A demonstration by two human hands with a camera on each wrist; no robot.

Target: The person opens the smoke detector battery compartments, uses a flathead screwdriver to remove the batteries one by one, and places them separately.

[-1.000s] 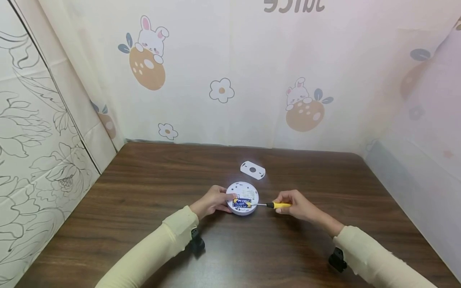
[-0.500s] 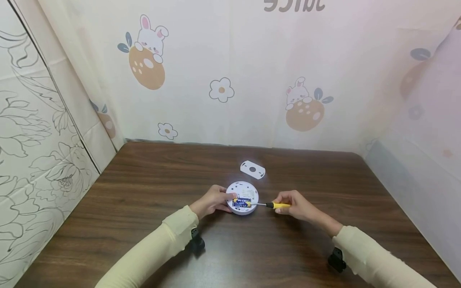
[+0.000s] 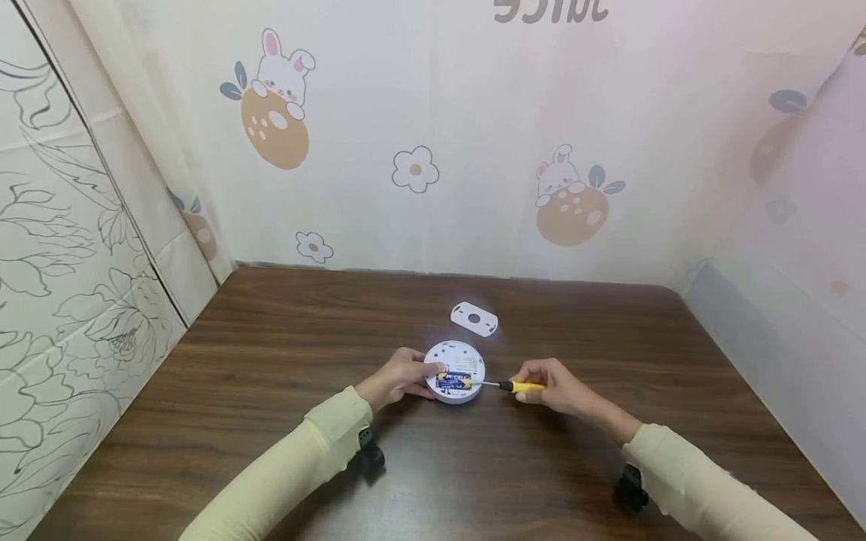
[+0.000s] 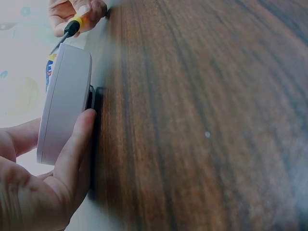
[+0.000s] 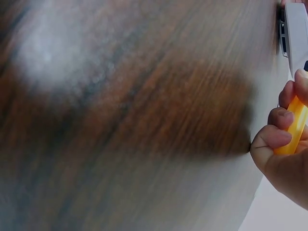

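My left hand (image 3: 401,379) grips a round white battery-powered device (image 3: 468,356) by its left side, thumb on the upper face and fingers underneath. Blue and yellow batteries (image 3: 452,382) show in the face turned up to me. In the left wrist view the device's plain white side wall (image 4: 66,91) stands close over the table. My right hand (image 3: 556,389) holds a screwdriver (image 3: 526,387) by its yellow handle, fingers curled round it. Its metal shaft points left, with the tip at the batteries' right end. In the right wrist view the yellow handle (image 5: 294,126) shows between fingers and thumb.
A white mounting plate (image 3: 463,312) with a round centre hole lies just behind the device on the dark wooden table (image 3: 304,315). A patterned curtain (image 3: 473,90) hangs behind the table's far edge. Both wrists carry small black cameras (image 3: 370,455).
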